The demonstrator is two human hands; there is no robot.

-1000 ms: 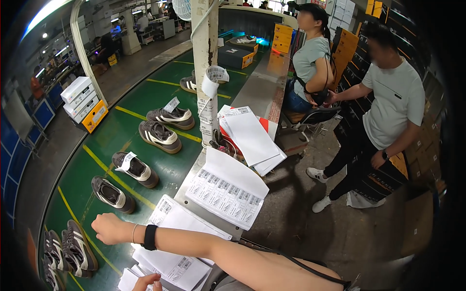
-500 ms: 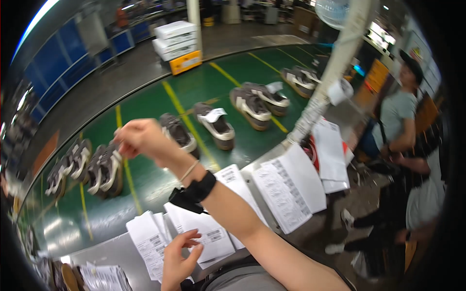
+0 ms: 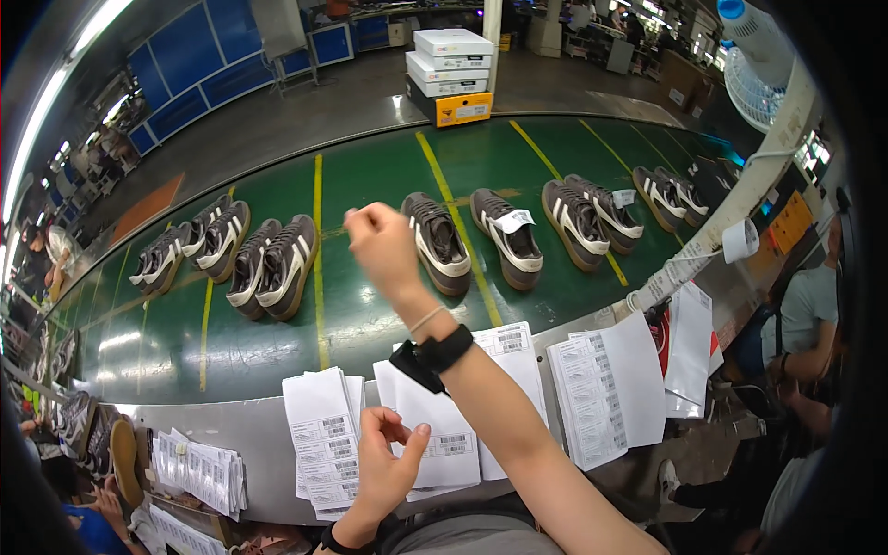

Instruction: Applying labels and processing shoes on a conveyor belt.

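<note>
The right hand [image 3: 381, 242] is raised over the green conveyor belt with yellow lines [image 3: 370, 314], its fingers curled and pressed together; whether anything small is pinched in them cannot be told. A black wristband [image 3: 435, 356] is worn on that arm. The left hand [image 3: 384, 467] is held low at the near edge, its fingers [image 3: 414, 442] half spread and resting against a white paper sheet printed with black barcodes [image 3: 444, 435], which lies on the grey metal table [image 3: 259, 435] just near of the belt.

More white barcode sheets are laid along the table: a stack [image 3: 324, 439] to the left of the touched one, a thick bundle [image 3: 199, 472] further left, and larger sheets [image 3: 601, 393] to the right. On the belt, pairs of dark brown sports shoes with white stripes are set in a row; the pair [image 3: 476, 236] just right of the raised hand carries a white paper tag [image 3: 513, 220] tucked into the right shoe, and a pair [image 3: 273, 268] stands to the left. A further tagged pair [image 3: 592, 215] stands right of these.

Beyond the belt, on the far floor, white flat boxes [image 3: 450, 57] are stacked on a yellow box [image 3: 460, 109]. Blue panels [image 3: 213, 55] line the far left wall. At the right, a roll of white printed label tape [image 3: 740, 239] hangs from a white pole [image 3: 777, 153].
</note>
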